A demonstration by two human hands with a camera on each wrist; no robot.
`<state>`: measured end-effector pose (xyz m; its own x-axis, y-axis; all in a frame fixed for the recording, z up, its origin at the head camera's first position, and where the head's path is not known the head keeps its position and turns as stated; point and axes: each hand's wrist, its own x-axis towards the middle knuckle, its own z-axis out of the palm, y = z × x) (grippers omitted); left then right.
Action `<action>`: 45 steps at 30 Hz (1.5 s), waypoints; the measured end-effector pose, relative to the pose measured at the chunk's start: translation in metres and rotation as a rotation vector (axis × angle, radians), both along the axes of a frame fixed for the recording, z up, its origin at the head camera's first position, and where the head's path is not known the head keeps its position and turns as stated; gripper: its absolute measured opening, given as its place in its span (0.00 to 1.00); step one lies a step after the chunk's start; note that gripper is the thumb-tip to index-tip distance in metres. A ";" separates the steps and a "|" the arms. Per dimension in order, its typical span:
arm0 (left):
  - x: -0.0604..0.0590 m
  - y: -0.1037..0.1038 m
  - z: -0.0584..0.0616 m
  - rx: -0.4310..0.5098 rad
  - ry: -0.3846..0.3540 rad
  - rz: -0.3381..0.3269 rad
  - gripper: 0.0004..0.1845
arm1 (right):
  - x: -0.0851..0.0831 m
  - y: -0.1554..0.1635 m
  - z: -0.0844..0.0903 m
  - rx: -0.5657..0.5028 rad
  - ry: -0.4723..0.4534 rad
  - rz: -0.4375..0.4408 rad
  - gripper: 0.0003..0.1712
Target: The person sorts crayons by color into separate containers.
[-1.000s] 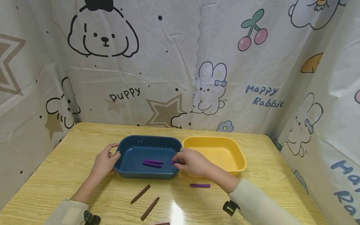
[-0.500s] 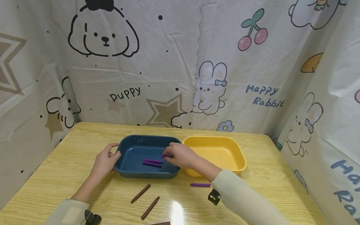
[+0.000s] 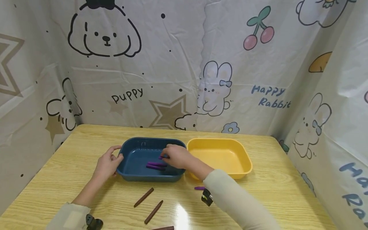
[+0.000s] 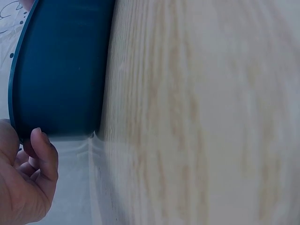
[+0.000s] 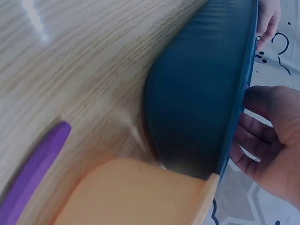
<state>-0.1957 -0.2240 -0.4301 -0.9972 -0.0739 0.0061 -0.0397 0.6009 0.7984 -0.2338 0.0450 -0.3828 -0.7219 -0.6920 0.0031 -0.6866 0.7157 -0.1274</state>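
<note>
A dark blue plastic tray (image 3: pixel 135 178) stands on the table. My left hand (image 3: pixel 105 165) grips its left rim, the thumb at the rim and the fingers curled outside, as the left wrist view also shows. Inside the tray's right half, my right hand (image 3: pixel 179 156) pinches a purple crayon (image 3: pixel 161 157), mostly hidden by the fingers. Two more purple crayons (image 3: pixel 156 164) lie side by side on the tray floor, just left of that hand. The tray wall hides the held crayon in the right wrist view.
A yellow tray (image 3: pixel 248 159) stands against the blue one's right side. On the table in front lie another purple crayon (image 3: pixel 199 188), partly covered by the right wrist camera, and several brown crayons (image 3: pixel 143 197). A printed cloth (image 3: pixel 161 73) hangs behind the table.
My right hand has moved left with the purple crayon, from the blue tray's right rim further over its floor. My left hand has stayed on the left rim.
</note>
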 end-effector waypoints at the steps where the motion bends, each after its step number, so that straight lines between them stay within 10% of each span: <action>1: 0.000 0.000 0.000 0.000 0.000 0.000 0.25 | -0.001 -0.002 -0.001 0.002 0.005 -0.002 0.11; 45: 0.000 -0.002 0.001 0.019 0.002 0.007 0.23 | -0.013 -0.033 -0.031 -0.005 -0.060 -0.149 0.13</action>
